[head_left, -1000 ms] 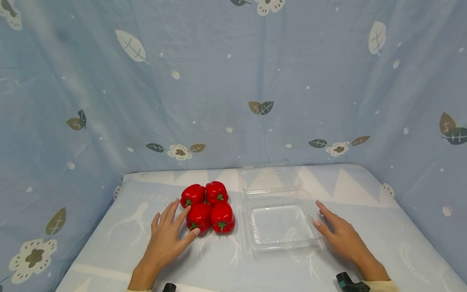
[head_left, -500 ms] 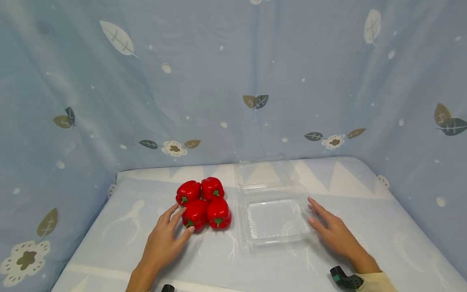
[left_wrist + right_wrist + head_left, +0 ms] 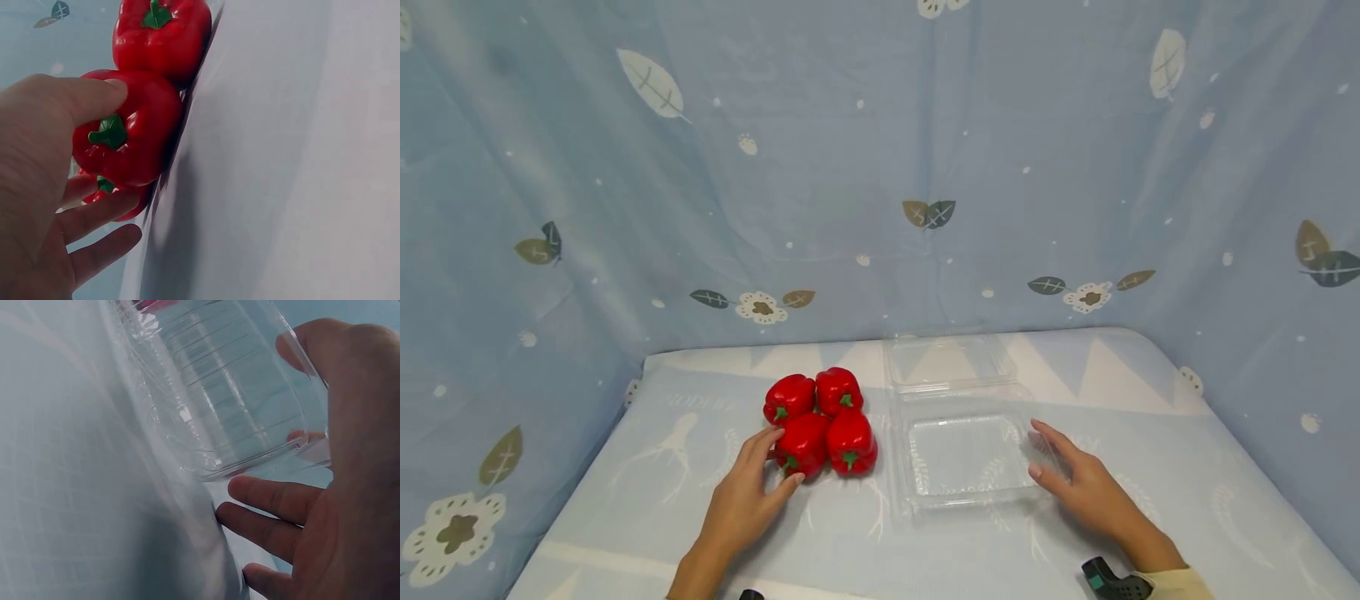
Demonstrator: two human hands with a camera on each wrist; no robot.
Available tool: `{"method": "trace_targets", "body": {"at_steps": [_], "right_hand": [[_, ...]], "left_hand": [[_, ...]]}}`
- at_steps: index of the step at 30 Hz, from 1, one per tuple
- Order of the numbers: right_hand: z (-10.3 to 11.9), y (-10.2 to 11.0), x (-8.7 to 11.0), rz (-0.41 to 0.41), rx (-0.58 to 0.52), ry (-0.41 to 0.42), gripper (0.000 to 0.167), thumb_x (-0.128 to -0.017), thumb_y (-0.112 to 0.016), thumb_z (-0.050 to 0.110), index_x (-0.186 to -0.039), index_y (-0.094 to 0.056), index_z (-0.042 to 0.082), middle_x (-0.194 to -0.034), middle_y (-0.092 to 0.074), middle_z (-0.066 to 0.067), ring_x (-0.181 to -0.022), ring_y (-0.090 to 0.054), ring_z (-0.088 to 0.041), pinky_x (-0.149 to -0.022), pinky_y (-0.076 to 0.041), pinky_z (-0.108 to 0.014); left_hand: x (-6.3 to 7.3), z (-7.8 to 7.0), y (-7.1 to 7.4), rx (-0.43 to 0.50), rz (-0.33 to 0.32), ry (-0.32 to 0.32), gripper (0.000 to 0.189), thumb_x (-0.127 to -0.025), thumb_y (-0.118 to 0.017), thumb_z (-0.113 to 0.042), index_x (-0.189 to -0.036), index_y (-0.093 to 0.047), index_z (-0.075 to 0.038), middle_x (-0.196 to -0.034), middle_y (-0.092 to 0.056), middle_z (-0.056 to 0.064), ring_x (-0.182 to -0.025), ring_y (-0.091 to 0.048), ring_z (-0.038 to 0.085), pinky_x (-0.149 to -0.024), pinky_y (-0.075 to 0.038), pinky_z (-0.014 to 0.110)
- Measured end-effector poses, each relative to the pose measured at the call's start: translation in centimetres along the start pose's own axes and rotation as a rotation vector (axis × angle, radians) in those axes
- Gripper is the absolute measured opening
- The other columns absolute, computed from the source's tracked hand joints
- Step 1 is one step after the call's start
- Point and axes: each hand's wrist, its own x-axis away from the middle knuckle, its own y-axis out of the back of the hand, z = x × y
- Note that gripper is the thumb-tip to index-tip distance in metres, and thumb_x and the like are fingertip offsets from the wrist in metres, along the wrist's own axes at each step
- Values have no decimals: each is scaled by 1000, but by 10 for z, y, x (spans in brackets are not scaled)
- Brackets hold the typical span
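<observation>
Several glossy red bell peppers are grouped left of the middle, among them a back-left one (image 3: 788, 398), a back-right one (image 3: 838, 390) and a front-right one (image 3: 852, 443). My left hand (image 3: 741, 498) holds the front-left bell pepper (image 3: 802, 444); in the left wrist view the thumb (image 3: 103, 97) lies over it beside its green stem, with the lower fingers spread below. A clear plastic clamshell box (image 3: 966, 457) lies unfolded on the right. At its right rim is my right hand (image 3: 1090, 492), thumb and index finger touching the plastic, fingers loosely extended.
The box's hinged lid (image 3: 951, 364) lies flat behind its base, toward the back wall. A pale patterned cloth (image 3: 820, 550) covers the table. Blue printed curtains (image 3: 820, 183) stand at the back and both sides.
My left hand has closed in around the front-left pepper, thumb and fingers now against it. The right hand has moved left onto the box's rim. The head view has shifted slightly.
</observation>
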Motion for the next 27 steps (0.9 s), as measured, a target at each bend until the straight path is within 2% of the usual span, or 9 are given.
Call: {"method": "trace_targets", "body": {"at_steps": [5,10,17,21,27], "right_hand": [[0,-3,0,10,-14,9,66,-101,-66,33,-157,-39,9,-143,-58,-22,-135,-48,-49,-104,-38,-71],[-1,-5,1,5,-27,25,66,-101,-66,31,-157,-39,10,-143,-58,-21,-136,-48,-49,-104,-38,-71],[0,-4,2,-4,-12,16,66,-101,-66,32,-157,-39,9,-143,-58,-21,-136,-48,-49,-104,-38,-71],[-1,-5,3,5,-23,4,66,-102,-65,33,-157,-38,10,-144,-58,-21,-136,-47,-49,-105,-37,-71],[-1,-3,3,-3,-3,9,66,-101,-66,33,-157,-39,10,-142,-59,-21,-135,-49,-49,-104,-38,-71]], "left_hand": [[3,1,-1,-1,2,16,82,-78,-92,-21,-145,-48,-7,-142,-55,14,-113,-66,30,-86,-59,51],[3,1,-3,-18,0,30,88,-74,-95,-21,-145,-46,-5,-137,-60,12,-108,-68,27,-82,-60,48],[-2,1,-5,-31,4,16,97,-73,-96,-26,-150,-42,-4,-142,-61,12,-108,-69,26,-80,-61,43],[-2,2,-6,-41,7,26,100,-71,-96,-28,-152,-41,-5,-140,-62,11,-102,-69,24,-74,-60,38],[0,3,-10,-38,-24,6,101,-69,-98,-29,-150,-43,-3,-140,-63,11,-93,-66,20,-63,-52,27]]}}
